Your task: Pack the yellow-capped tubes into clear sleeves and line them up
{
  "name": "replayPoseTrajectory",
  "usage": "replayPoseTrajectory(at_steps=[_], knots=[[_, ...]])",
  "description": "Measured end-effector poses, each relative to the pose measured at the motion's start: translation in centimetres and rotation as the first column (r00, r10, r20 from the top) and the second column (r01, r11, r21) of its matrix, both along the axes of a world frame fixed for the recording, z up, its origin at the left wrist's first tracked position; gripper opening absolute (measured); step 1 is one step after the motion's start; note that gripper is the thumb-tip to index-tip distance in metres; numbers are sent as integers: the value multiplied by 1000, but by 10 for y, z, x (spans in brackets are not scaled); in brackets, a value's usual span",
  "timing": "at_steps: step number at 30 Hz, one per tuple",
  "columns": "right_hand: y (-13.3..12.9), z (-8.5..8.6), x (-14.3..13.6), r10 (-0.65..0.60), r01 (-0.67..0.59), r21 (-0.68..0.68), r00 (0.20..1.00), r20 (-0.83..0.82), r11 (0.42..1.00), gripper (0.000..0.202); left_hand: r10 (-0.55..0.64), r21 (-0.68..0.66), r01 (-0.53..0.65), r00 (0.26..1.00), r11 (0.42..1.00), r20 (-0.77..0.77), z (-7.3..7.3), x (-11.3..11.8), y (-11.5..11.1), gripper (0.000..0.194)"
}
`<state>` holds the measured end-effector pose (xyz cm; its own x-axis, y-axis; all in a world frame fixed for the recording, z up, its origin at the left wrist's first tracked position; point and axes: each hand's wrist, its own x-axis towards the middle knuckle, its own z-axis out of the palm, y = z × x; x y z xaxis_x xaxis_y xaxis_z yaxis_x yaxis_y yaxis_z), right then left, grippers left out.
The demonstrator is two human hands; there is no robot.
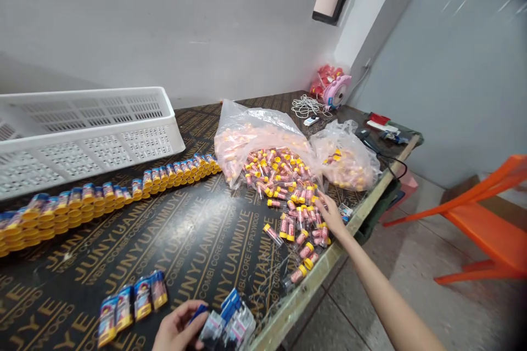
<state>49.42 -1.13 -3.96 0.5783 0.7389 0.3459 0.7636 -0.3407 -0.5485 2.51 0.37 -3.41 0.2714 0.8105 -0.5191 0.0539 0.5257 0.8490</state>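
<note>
My left hand [179,329] is at the near edge, thumb and fingers closed on a small clear packet [212,326] with a blue top. Beside it lie more blue-topped clear packets [239,321]. My right hand [329,213] reaches to the right side of a loose pile of small clear tubes [300,214] with yellow caps and pink contents. Its fingers are stretched out and touch the pile; no tube is clearly held. Left of my left hand, several filled blue-and-yellow packs [143,297] lie in a short row.
A large clear bag [263,126] spills tubes; a smaller bag [349,162] sits right of it. Stacked yellow-ended packs [88,200] run along a white plastic crate [152,142]. Farther back are a white cord [308,106] and pink fan [337,92]. An orange chair [494,219] stands right.
</note>
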Motion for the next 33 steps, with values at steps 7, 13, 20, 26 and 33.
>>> replayPoseTrajectory(at_steps=[7,13,20,26,33], knots=[[8,-10,-53,-29,27,-64,999,-38,998,63,-5,8,5,1000,1000,-3,2,0,-1,45],[27,0,-106,104,-110,-181,994,-42,977,57,54,5,-54,999,999,4,7,2,-1,44],[45,28,-179,212,-185,-208,970,117,960,57,40,-26,-39,998,999,38,12,-1,2,39],[42,38,-262,628,-565,-332,768,120,755,47,93,-63,-86,988,994,126,17,-7,1,33],[16,42,-283,653,-579,-393,753,79,715,48,256,-215,-217,951,952,174,38,-34,-13,35]])
